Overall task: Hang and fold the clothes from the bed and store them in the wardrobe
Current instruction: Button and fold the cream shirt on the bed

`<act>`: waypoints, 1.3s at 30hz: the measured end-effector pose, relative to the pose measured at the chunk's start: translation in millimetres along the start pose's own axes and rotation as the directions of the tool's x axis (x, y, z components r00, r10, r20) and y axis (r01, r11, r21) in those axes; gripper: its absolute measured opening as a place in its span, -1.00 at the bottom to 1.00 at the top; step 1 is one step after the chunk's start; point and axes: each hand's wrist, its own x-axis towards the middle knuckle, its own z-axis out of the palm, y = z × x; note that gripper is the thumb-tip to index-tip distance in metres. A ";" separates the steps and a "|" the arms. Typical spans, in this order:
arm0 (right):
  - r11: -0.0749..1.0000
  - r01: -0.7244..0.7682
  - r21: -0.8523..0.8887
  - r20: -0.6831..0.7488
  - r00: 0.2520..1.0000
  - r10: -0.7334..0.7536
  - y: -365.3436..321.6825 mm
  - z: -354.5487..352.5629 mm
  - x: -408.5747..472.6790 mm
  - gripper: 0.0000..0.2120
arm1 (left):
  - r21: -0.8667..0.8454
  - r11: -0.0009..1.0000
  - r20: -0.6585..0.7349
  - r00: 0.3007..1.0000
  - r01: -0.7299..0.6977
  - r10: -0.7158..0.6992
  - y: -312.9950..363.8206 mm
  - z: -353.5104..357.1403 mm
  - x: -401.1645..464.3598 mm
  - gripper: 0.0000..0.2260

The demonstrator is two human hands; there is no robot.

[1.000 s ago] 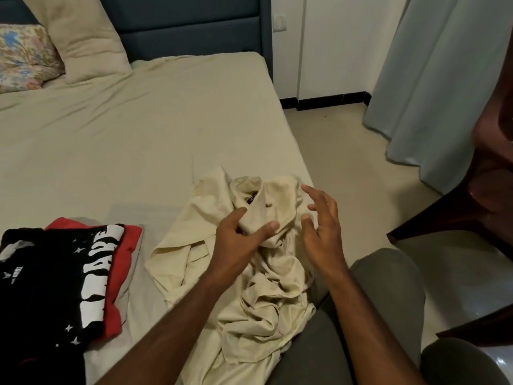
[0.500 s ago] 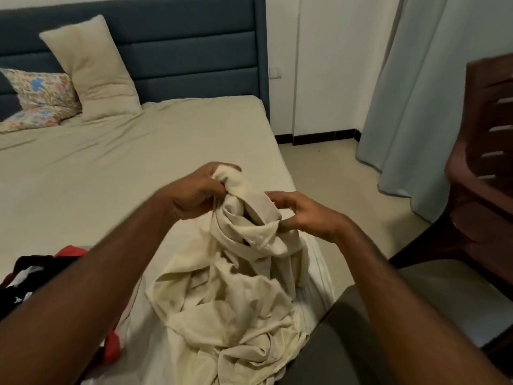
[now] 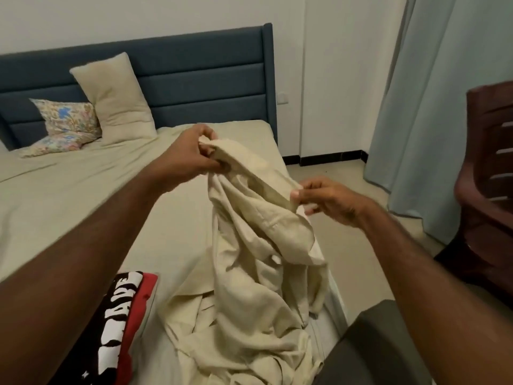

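A crumpled cream shirt [image 3: 258,276] hangs from both my hands above the bed's near right corner. My left hand [image 3: 191,154] grips one end of its top edge, up and to the left. My right hand [image 3: 324,198] pinches the other end, lower and to the right. The shirt's lower part still lies bunched on the bed [image 3: 83,195]. A folded pile of clothes [image 3: 119,323], black with white letters on top of red, lies on the bed at the lower left.
A cream pillow [image 3: 116,98] and a floral pillow [image 3: 66,120] lean on the blue headboard [image 3: 200,79]. A dark wooden chair [image 3: 488,190] stands at the right, beside a pale curtain [image 3: 438,107]. My knee [image 3: 374,348] is at the bed's edge.
Both hands have taken hold of the cream shirt and lifted it off the bed, then moved apart, stretching its top edge between them. The view has tilted upward.
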 end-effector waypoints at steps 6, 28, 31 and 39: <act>0.930 0.110 -0.351 -0.202 0.961 -0.190 -42.1 -6.2 25.1 -0.62 | 0.149 0.962 -0.135 0.968 0.229 -0.210 -19.8 65.4 -24.5 -0.56; 0.967 0.180 -0.182 -0.270 0.936 -0.225 -154.5 -68.8 11.6 -0.72 | -0.436 0.880 0.051 0.971 -0.189 0.233 111.6 -67.2 47.1 -0.73; 0.963 0.162 -0.215 -0.140 0.971 -0.194 -209.0 -82.4 -2.9 -0.61 | -0.395 0.855 -0.015 0.933 -0.336 0.360 157.1 -106.1 54.0 -0.75; 0.897 0.075 -0.437 -0.353 0.902 -0.247 -257.5 -85.1 -7.8 -0.68 | -0.082 0.828 -0.189 0.824 -0.555 0.534 200.5 -199.3 51.9 -0.71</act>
